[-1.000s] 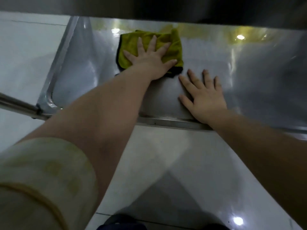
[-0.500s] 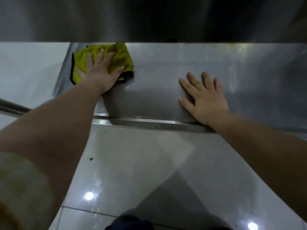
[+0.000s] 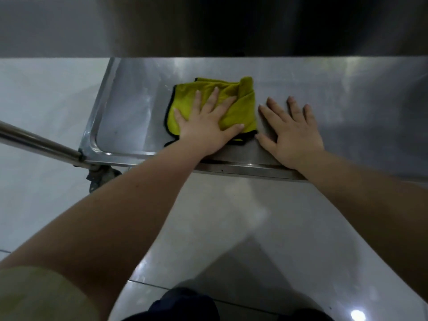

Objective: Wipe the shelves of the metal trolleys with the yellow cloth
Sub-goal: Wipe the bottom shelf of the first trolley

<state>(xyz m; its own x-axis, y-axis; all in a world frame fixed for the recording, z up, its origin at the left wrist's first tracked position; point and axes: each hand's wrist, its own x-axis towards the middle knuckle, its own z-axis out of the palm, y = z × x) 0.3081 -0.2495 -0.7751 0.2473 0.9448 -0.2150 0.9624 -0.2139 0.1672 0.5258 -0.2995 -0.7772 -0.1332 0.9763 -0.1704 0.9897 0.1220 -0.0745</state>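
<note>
At your far left, a pale olive sleeve (image 3: 41, 295) covers your upper arm. Above it a round polished steel bar (image 3: 34, 141) runs in to the near left corner of the flat stainless-steel trolley shelf (image 3: 129, 117), with a dark caster wheel (image 3: 102, 177) under that corner on the pale glossy floor tiles (image 3: 231, 216). A grey steel upper shelf (image 3: 208, 26) overhangs the back of the lower one.

The folded yellow cloth with black edging (image 3: 240, 107) lies on the shelf's left half, close to the front rim. Your left hand (image 3: 208, 126) presses down on it, fingers straight and spread, gripping nothing.

Just right of the cloth, your right hand (image 3: 291, 130) rests palm down on bare metal, fingers straight and relaxed. Its thumb lies right at the cloth's near right corner; you cannot tell whether they touch.
</note>
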